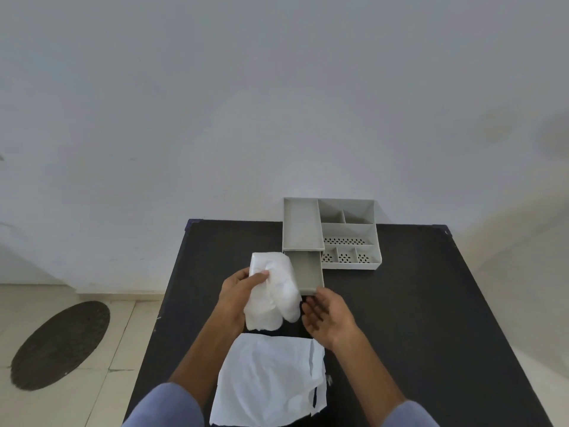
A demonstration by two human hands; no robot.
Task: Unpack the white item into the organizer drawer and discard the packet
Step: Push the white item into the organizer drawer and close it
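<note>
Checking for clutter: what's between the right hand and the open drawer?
Nothing. In the head view the right hand is open, fingertips right at the drawer front, with only bare table around.

Two hands [243,291] [326,318]; one white item [274,291]; one packet [268,380]; one organizer [348,232]; one drawer [306,272]

I saw the open drawer [304,272] bare inside, but my left hand [238,291] held the white bundle [274,291] against its left rim. My right hand [326,315] crowded its front edge, and torn paper [268,377] covered the near table [431,303], leaving the right side free.
</note>
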